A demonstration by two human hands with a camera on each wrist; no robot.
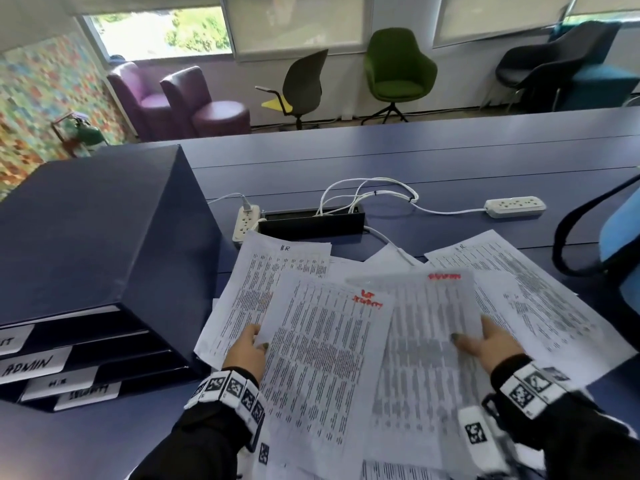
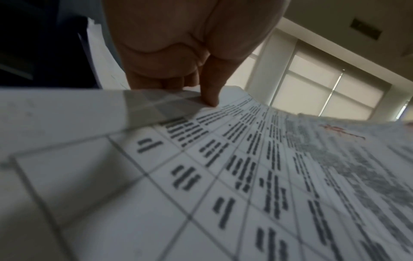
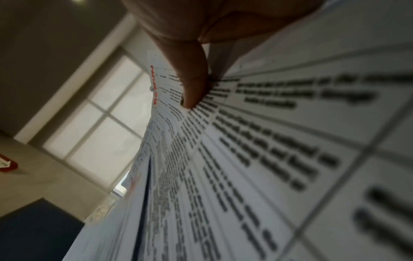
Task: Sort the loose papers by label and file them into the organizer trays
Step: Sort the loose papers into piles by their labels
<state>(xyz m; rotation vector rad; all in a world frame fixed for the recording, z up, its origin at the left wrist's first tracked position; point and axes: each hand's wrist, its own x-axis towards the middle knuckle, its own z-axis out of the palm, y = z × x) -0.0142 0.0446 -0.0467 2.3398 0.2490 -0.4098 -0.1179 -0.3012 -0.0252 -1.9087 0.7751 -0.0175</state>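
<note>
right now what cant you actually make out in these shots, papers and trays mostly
- Red label on the sheet under the right hand: motion-blurred in the head view, edge-on in the right wrist view.
- Printed text on the loose papers: too small or blurred in every view.
- Top tray label of the organizer: cut off by the head view's left edge.
- Left hand fingers: tucked under a sheet's edge.
- Tray contents: hidden inside the organizer.

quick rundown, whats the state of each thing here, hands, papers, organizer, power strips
left hand: pinching one sheet's edge
right hand: thumb on a red-labelled sheet, holding it
papers: loose, overlapping on the desk
organizer: trays labelled, top one holding paper
near power strip: one plug in
far power strip: sockets empty
</note>
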